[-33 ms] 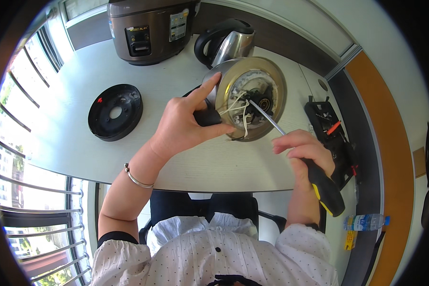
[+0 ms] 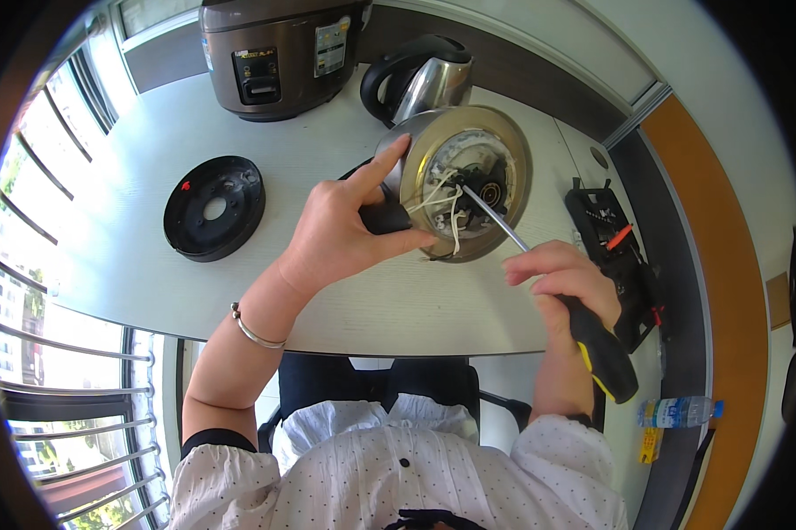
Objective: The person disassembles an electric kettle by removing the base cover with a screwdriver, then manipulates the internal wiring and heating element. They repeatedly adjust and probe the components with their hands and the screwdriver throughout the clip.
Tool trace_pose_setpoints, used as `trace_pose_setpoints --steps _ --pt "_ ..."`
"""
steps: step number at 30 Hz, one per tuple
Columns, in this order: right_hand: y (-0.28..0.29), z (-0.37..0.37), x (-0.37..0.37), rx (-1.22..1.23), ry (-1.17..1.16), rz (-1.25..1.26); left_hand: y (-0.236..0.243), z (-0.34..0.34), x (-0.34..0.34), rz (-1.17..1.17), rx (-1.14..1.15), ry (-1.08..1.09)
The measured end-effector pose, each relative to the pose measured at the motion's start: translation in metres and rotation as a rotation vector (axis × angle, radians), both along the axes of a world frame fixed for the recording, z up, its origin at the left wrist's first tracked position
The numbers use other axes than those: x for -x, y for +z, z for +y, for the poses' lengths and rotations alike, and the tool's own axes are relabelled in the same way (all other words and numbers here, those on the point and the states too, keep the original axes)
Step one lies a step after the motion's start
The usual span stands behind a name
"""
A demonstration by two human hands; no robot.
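Note:
A metal electric kettle point(image 2: 515, 212) is tipped so that its opened underside faces me, showing white wires point(image 2: 455, 221) and a dark round connector point(image 2: 491, 193). My left hand point(image 2: 332, 221) grips it at the left by its black handle point(image 2: 385, 215), index finger on the metal side and thumb at the lower rim. My right hand point(image 2: 575, 287) is wrapped round the black and yellow handle of a screwdriver point(image 2: 606, 349). Its shaft slants up left into the underside, the tip beside the wires; what exactly it touches is too small to tell.
A black round base cover point(image 2: 175, 221) lies at the left on the white table point(image 2: 363, 309). A brown rice cooker point(image 2: 283, 66) and another steel kettle point(image 2: 438, 84) stand at the back. An opened black tool case point(image 2: 603, 221) lies right, with a water bottle point(image 2: 676, 412) beyond my right elbow.
The screwdriver's handle has tilted very slightly in my right hand. The kettle and my left hand look the same.

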State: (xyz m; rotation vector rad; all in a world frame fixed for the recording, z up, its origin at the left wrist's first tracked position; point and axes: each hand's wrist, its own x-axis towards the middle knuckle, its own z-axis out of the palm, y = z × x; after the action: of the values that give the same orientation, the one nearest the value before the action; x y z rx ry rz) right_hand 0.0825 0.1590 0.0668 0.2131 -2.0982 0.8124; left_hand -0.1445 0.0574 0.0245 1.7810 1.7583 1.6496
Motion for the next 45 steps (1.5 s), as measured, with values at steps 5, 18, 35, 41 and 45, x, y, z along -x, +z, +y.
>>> trace_pose_setpoints --steps 5,18,35,41,45 --pt "0.01 -0.006 0.002 -0.133 -0.043 -0.093 -0.003 0.001 0.001 0.003 -0.03 -0.001" --pt "0.019 0.009 -0.006 -0.089 0.081 -0.198 -0.005 0.004 0.0 0.014 -0.053 -0.019" --pt "-0.013 0.002 -0.006 0.462 0.06 0.043 -0.007 0.004 -0.002 0.007 -0.047 -0.009" --pt "-0.017 -0.001 -0.005 0.589 0.103 0.108 -0.008 0.005 -0.002 -0.006 -0.05 -0.008" --pt "-0.018 -0.006 -0.004 0.655 0.115 0.144 -0.006 0.004 -0.003 -0.003 -0.042 -0.003"
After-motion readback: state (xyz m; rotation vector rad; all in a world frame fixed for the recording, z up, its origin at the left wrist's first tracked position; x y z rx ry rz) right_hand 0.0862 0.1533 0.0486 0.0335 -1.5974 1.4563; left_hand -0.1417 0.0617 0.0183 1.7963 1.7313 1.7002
